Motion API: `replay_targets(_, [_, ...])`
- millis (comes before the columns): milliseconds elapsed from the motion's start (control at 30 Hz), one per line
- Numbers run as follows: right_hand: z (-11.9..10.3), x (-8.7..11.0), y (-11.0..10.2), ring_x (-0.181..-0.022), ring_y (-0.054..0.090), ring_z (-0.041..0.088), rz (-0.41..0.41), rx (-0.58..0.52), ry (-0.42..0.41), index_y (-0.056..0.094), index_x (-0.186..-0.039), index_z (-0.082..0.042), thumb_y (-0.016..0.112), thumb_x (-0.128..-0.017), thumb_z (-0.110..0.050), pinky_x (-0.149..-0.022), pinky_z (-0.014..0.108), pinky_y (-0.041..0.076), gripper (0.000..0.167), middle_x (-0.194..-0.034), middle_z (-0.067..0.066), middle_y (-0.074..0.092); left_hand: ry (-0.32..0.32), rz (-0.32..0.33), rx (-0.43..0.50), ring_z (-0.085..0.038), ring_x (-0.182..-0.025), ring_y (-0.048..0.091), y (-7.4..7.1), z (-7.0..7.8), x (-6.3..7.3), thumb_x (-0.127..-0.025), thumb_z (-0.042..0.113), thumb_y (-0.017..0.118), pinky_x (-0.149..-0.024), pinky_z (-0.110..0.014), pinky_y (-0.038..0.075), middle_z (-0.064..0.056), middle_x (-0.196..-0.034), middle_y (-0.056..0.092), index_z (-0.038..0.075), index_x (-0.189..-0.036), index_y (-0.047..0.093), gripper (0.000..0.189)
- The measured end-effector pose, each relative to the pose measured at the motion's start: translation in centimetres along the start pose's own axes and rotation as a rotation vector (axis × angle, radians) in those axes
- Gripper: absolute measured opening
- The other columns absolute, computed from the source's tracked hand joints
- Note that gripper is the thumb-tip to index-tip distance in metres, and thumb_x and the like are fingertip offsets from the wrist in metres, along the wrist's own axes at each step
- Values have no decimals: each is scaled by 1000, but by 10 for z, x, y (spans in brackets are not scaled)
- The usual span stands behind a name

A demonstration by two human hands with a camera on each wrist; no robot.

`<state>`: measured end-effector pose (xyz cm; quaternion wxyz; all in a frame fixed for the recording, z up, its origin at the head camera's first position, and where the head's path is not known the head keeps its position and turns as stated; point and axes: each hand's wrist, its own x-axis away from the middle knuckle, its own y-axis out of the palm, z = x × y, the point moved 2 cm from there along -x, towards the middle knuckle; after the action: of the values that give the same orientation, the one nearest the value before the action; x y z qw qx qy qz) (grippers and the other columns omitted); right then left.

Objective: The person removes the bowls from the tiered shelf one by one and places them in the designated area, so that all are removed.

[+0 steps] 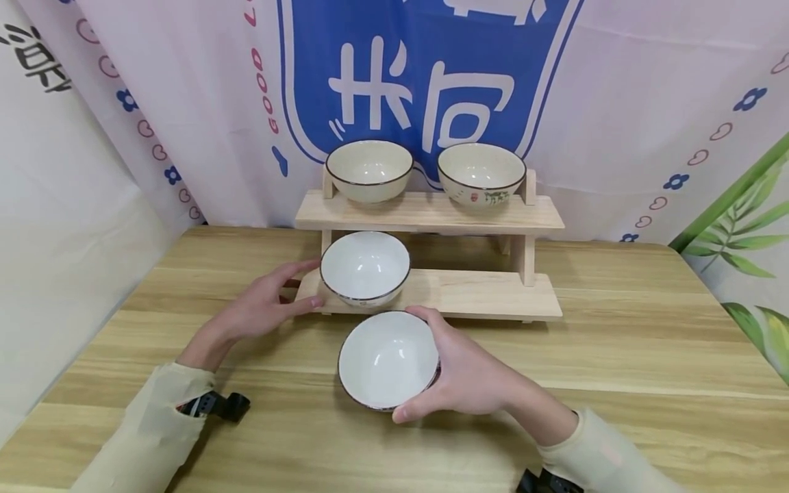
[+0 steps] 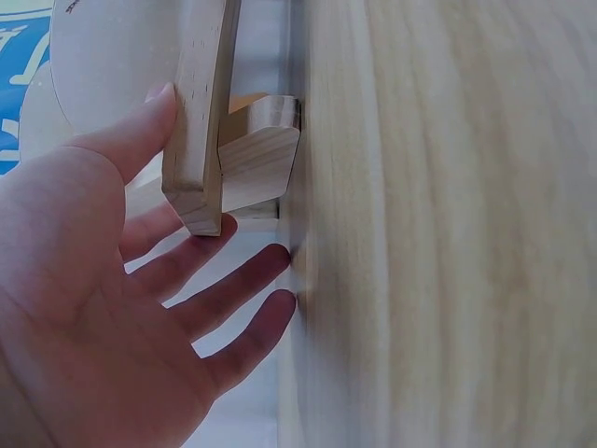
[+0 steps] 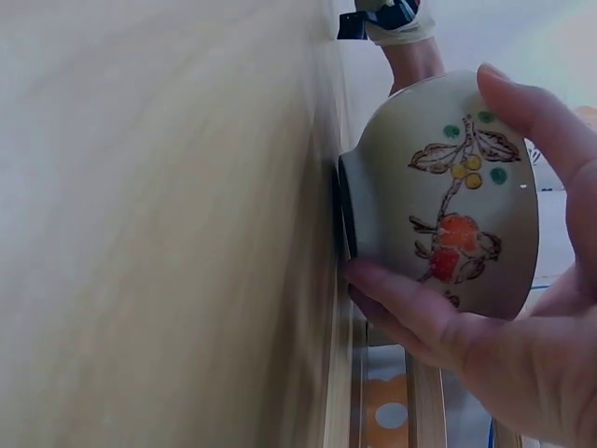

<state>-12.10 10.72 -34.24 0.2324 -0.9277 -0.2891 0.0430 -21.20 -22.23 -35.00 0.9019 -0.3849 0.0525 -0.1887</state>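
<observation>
My right hand [image 1: 465, 370] grips a bowl [image 1: 388, 359] with a white inside and dark rim by its right side, in front of the wooden shelf. In the right wrist view, fruit and leaves are painted on this bowl's [image 3: 457, 196] outer wall, and its foot is close to the tabletop. At the lower tier's left end is my left hand [image 1: 265, 301], its fingers spread and loosely extended. A second white bowl [image 1: 365, 267] stands on that tier beside its fingertips. In the left wrist view, the left thumb lies against the shelf board [image 2: 201, 121].
The two-tier wooden shelf [image 1: 481, 294] stands toward the back of the wood-grain table [image 1: 616, 383]. On its upper tier are a cream bowl [image 1: 370, 171] at left and another bowl [image 1: 481, 174] with a painted side at right. A printed curtain [image 1: 616, 103] hangs behind.
</observation>
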Motion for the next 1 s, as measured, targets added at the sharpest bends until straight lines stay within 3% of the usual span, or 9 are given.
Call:
replay_targets(567, [-2,-3,12,-128,63,22,21,-67,32,28,-163,-21,104,-62,-28,-113,49,48,127,-150,4,57,50,18,10,-44,-138,57,-1,1,-3,-104,37,70,-110,-59,54,-21,-166,42,11,-166,35,76])
replay_targets(1000, [-3,-4,18,-130,62,24,28,-50,73,22,-165,-19,104,-63,-30,-116,51,45,132,-152,8,55,24,12,5,-43,-137,58,1,-4,-2,-104,41,69,-110,-58,54,-20,-166,42,13,-166,34,77])
